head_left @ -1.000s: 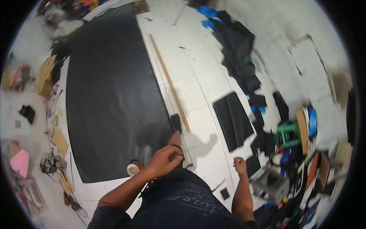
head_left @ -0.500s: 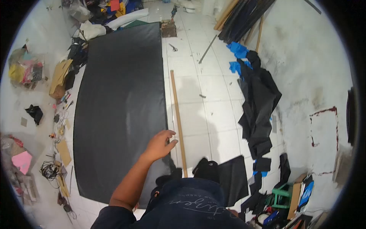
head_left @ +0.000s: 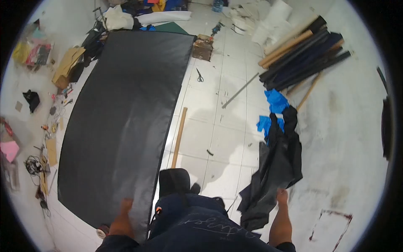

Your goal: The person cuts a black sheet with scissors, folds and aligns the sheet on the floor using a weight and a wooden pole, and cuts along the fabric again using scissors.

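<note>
- In the head view, a long black fabric sheet takes up the left half of the frame, from the upper left to the bottom edge; it lies spread on the white tiled floor, probably because the floor gives its full length room.
- The left hand is at lower left of centre, over the near end of the sheet; whether it touches is unclear. Its fingers are blurred, so I cannot tell whether the grip is apart or together.
- The right hand is at lower right, in front of or beside the heaped black fabric. I cannot tell its grip either, nor whether it touches the heap; both arms are spread, perhaps for balance.
- A wooden strip lies near the sheet's right edge, seemingly kept close as a straight guide.
- The scissors and a thin grey bar rest on the tiles at upper centre, likely left off the sheet so its surface lies flat.
- A wooden box stands at the sheet's far right corner, perhaps as a weight.
- Long rolls lean together at upper right, apparently stacked against the wall to save floor space.
</note>
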